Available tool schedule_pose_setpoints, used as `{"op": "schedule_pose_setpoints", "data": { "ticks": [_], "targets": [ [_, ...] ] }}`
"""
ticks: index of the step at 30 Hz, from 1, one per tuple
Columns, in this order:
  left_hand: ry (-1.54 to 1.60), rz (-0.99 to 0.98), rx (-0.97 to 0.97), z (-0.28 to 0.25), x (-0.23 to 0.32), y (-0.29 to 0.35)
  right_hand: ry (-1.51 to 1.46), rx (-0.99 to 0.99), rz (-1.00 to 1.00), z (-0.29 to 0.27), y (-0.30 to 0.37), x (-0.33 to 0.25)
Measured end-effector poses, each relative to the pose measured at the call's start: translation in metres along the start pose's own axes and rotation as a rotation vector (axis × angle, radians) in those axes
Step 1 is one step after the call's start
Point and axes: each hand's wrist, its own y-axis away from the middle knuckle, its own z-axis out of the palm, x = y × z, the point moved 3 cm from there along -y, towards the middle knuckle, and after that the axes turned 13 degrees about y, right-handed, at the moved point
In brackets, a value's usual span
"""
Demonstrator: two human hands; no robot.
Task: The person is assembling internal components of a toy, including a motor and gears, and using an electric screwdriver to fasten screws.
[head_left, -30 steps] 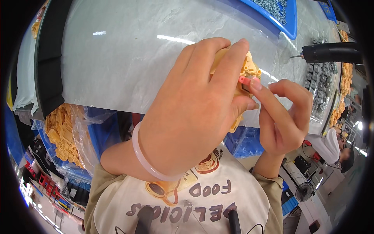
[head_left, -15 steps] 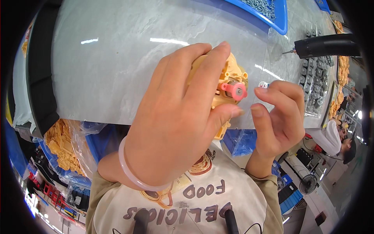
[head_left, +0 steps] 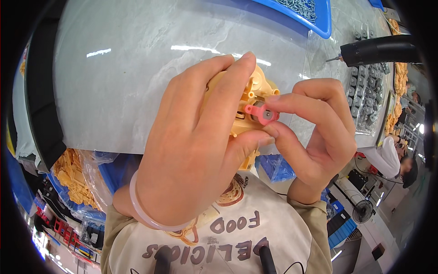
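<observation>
My left hand, with a pale bangle at its wrist, is wrapped over a yellow plastic housing, holding it just above the table's near edge. Much of the housing is hidden under the fingers. On its right side sits a pink plastic bracket around the grey end of a small motor. With thumb and forefinger, my right hand pinches the pink bracket from above and below. Its other fingers are curled.
A blue tray of screws stands at the far side of the grey table. To the right are a black screwdriver-like tool and rows of small motors. Yellow parts lie in a lined bin at left.
My right thumb and forefinger have closed onto the pink bracket, having been apart from it. The housing and my left hand have shifted slightly left in view.
</observation>
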Motion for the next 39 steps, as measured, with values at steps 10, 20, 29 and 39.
{"op": "schedule_pose_setpoints", "data": {
  "ticks": [10,20,29,39],
  "targets": [
    [0.008,-0.008,-0.005,0.000,0.000,0.000,0.112,0.010,-0.160,-0.001,-0.008,-0.003],
    [0.029,0.016,0.005,0.001,-0.003,0.001,-0.056,-0.016,0.026,0.002,0.002,0.004],
    [0.039,0.020,0.043,0.000,-0.001,0.001,0.103,0.015,-0.104,0.001,0.005,-0.001],
    [0.070,0.038,0.081,0.002,-0.001,0.002,0.133,0.010,-0.166,-0.001,0.004,-0.005]
  ]
}}
